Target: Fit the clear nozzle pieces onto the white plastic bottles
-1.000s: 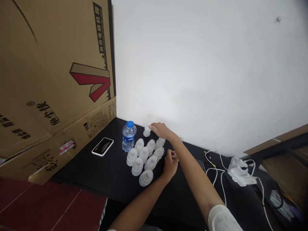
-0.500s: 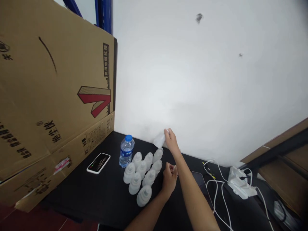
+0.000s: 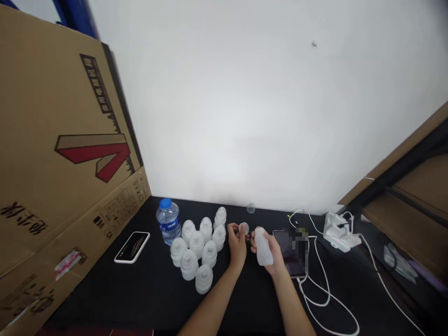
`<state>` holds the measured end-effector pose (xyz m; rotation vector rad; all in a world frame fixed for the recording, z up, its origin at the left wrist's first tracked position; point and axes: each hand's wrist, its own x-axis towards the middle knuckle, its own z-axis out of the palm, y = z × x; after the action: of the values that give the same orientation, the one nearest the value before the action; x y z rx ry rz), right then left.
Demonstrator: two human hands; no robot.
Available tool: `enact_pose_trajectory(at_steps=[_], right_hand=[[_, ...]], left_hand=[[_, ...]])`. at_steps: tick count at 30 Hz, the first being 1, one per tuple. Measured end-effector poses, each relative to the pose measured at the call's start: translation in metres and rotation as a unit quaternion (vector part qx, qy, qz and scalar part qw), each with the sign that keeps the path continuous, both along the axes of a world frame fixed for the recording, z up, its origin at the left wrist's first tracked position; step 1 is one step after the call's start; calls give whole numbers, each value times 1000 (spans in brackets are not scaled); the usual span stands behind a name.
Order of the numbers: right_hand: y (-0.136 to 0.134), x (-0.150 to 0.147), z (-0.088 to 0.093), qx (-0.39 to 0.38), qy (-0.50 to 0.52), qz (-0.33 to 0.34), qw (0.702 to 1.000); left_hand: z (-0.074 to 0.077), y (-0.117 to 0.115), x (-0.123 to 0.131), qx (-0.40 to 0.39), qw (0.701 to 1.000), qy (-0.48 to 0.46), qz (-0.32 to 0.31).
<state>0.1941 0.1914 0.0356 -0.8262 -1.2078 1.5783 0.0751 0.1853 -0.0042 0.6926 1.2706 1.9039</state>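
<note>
My left hand (image 3: 238,235) pinches a small round translucent cap (image 3: 244,228) between thumb and fingers. Close beside it on the right, my right hand (image 3: 271,252) is wrapped round a frosted white plastic bottle (image 3: 263,248), which is tilted. A small gap separates the cap from the bottle. Left of my left hand, several frosted bottles (image 3: 197,244) with domed clear tops stand upright in a cluster. Another clear round cap (image 3: 251,208) lies at the back of the table by the wall.
A water bottle (image 3: 168,221) with a blue lid stands behind the cluster. To the left are a white-edged device (image 3: 132,247) and a large cardboard box (image 3: 66,107). A phone (image 3: 289,252), white cables (image 3: 327,284) and a white power strip (image 3: 341,232) lie on the right.
My right hand has come back from the wall with the white bottle, now beside my left hand. The cap in my left hand shows more clearly. The view has turned right.
</note>
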Motion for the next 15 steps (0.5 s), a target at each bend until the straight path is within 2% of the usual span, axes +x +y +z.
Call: enact_pose_trajectory(at_steps=[4, 7, 11, 15], right_hand=[[-9, -4, -12, -45, 18, 3, 999], [-9, -8, -16, -43, 15, -13, 999], [-7, -10, -22, 7, -32, -30, 999], [-7, -11, -27, 106, -126, -76, 983]], left_hand=[[5, -3, -3, 22, 1000, 4, -18], [13, -6, -6, 24, 999, -8, -38], [21, -9, -10, 25, 999, -8, -29], [17, -11, -11, 32, 998, 31, -50]])
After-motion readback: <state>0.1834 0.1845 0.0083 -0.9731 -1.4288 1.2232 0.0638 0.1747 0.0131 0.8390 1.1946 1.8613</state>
